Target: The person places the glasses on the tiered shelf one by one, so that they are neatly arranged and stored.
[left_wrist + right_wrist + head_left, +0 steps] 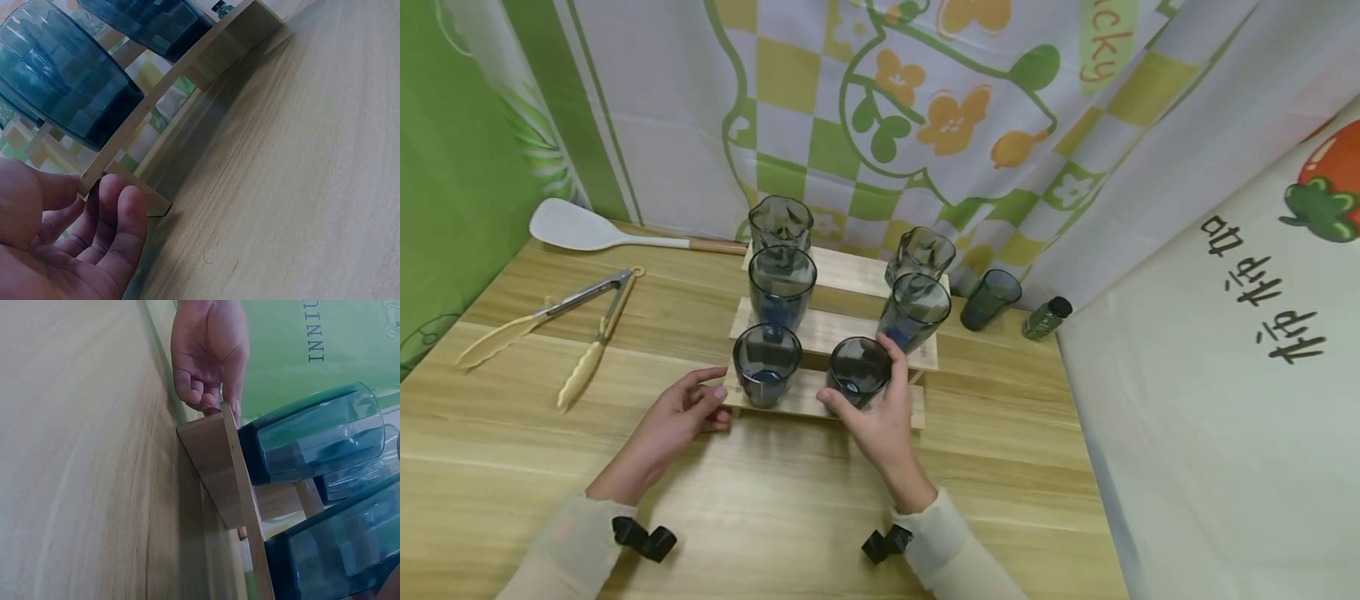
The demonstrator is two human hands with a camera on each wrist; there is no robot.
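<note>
My left hand (673, 421) pinches the left end of the lowest step of a three-step wooden rack (811, 393). In the left wrist view, thumb and fingers of the left hand (69, 250) lie on either side of that board. On the same step, a dark blue-grey glass (767, 367) stands at the left. My right hand (883, 425) holds the matching right glass (859, 371), thumb on one side and fingers on the other. From the right wrist view, this glass (337, 556) has its base right at the board, with only a little of the right hand showing at the edge.
Two taller blue glasses (781, 287) stand on the middle step, and two wavy grey glasses (921, 254) on the top one. Right of the rack are another dark glass (991, 300) and a small bottle (1047, 319). Tongs (583, 321) and a white spatula (576, 227) lie left.
</note>
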